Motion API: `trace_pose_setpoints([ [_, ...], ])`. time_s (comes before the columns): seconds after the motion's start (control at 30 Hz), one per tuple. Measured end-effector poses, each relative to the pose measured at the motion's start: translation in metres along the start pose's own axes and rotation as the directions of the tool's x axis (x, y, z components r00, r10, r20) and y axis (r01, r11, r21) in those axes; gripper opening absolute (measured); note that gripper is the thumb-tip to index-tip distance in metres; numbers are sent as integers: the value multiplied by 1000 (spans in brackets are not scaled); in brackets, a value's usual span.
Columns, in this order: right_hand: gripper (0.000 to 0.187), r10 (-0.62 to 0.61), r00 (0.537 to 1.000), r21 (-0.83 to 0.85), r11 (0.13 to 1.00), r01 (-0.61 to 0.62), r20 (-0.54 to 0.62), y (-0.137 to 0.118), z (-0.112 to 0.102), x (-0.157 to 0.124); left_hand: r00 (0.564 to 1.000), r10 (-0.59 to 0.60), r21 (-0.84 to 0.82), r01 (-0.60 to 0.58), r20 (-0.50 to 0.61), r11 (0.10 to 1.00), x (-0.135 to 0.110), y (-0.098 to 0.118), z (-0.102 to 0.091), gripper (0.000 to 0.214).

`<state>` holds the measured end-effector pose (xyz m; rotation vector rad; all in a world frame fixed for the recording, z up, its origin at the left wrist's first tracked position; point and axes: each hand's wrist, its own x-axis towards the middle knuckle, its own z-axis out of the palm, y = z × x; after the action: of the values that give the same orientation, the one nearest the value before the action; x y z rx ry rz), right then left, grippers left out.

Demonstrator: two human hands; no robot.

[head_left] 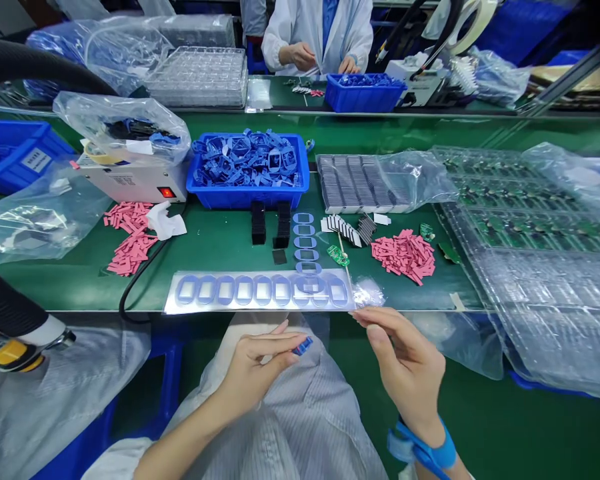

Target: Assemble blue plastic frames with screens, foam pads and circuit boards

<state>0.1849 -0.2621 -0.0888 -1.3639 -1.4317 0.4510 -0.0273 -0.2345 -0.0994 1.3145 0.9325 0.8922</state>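
A small blue piece [303,346] is pinched in the left hand [257,377]. The right hand [405,360] is closed on the corner of a clear film [367,293] bearing blue gaskets, along the bench edge [70,311]. Loose gaskets [305,241] and a blue bin [247,170] lie beyond. Room is open over the lap.

A white smock [280,417] with fine grey vertical stripes covers the person's front around 6 o'clock in the view, and a white sleeve cuff [113,460] shows at about 7 o'clock. At about 5 o'clock, a bright blue wrist strap [430,450] with a flat blue tab [399,443] circles the right wrist [420,427].
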Motion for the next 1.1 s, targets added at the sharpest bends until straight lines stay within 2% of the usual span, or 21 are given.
trace_pose_setpoints([
  [0.1, 17, -100, 995, -113, 989, 100, 7, 6, 5, 15, 999, -39, -10, 39, -12, 999, 7, -6, 12, 20],
  [0.2, 31, -218, 965, -213, 946, 245, 143, 11, 14, 29, 998, -63, -23, 63, -16, 998, 3, -6, 17, 18],
  [0.3, 39, -286, 889, -274, 878, 393, 356, 19, 22, 38, 997, -81, -36, 81, -16, 996, -8, -5, 18, 17],
  [0.37, 37, -322, 836, -297, 828, 476, 444, 23, 26, 40, 995, -98, -43, 97, -18, 994, -14, -6, 19, 17],
  [0.43, 34, -346, 804, -307, 792, 527, 484, 26, 28, 41, 993, -115, -52, 114, -20, 992, -18, -9, 20, 17],
  [0.63, 32, -358, 752, -301, 756, 581, 553, 26, 25, 45, 989, -144, -87, 141, -25, 986, -17, -16, 22, 17],
  [0.73, 32, -351, 748, -299, 757, 581, 563, 25, 25, 46, 988, -155, -100, 152, -22, 983, -15, -18, 21, 17],
  [1.03, 34, -311, 806, -347, 782, 518, 504, 18, 32, 40, 982, -187, -124, 183, -17, 975, -10, -25, 19, 16],
  [1.1, 34, -303, 816, -306, 817, 488, 492, 17, 31, 42, 983, -185, -140, 180, -21, 974, -8, -22, 18, 16],
])
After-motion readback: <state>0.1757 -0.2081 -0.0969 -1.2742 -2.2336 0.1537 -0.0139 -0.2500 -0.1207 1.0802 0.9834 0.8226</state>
